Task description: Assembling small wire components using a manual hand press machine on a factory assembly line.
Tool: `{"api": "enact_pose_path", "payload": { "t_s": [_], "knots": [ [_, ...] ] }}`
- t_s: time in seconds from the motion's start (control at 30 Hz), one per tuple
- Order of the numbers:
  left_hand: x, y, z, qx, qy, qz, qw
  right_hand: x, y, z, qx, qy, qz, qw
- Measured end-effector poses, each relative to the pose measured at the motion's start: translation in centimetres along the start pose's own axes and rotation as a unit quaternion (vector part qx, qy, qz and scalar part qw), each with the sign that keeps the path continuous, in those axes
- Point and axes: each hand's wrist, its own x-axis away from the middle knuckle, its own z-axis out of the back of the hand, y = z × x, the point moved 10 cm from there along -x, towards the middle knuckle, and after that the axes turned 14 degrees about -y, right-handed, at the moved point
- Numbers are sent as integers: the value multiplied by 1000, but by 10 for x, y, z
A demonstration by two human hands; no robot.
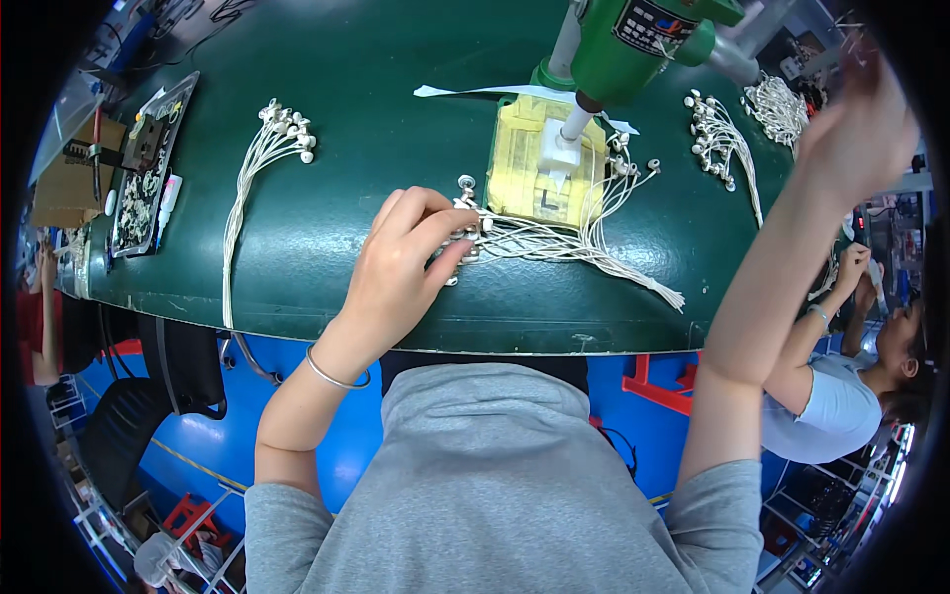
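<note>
My left hand is bent over a cluster of small white and metal cable ends, with its thumb and fingertips closed around some of them. From there a bundle of thin white cables runs right along the front of a yellow-taped block. A white piece sits on this block, directly beneath the rod of a green bench press. More cable ends lie at the block's right side. High at the far right, my right hand is raised and smeared by motion; its fingers cannot be made out.
On the green table, another cable bundle lies at left, beside a tray of small parts. More bundles lie at right. A white paper strip is behind the block. A co-worker sits at right.
</note>
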Motion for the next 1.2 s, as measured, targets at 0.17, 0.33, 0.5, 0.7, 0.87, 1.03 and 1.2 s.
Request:
{"api": "enact_pose_path", "payload": {
  "t_s": [0.17, 0.33, 0.5, 0.7, 0.87, 1.03, 1.2],
  "knots": [
    [3, -12, -4, 8, 2, 24, 1000, 136, 47, -42, 76, -160, -289, 941],
    [0, -24, -15, 41, -10, 65, 997, 174, 57, -91, 112, -340, -364, 860],
    [1, -24, -15, 54, 2, 69, 996, 172, 56, -97, 144, -365, -372, 841],
    [10, -18, -7, -4, 33, 78, 996, 184, 64, -59, 235, -361, -429, 794],
    [4, 12, 3, -20, 76, -11, 997, 181, 46, -55, 308, -385, -373, 786],
    [-6, 32, 8, -9, 99, -81, 992, 197, -11, -127, -18, -443, -347, 826],
    [-12, 49, 10, 10, 95, -133, 987, 201, -16, -124, -26, -418, -295, 859]
  ]
}}
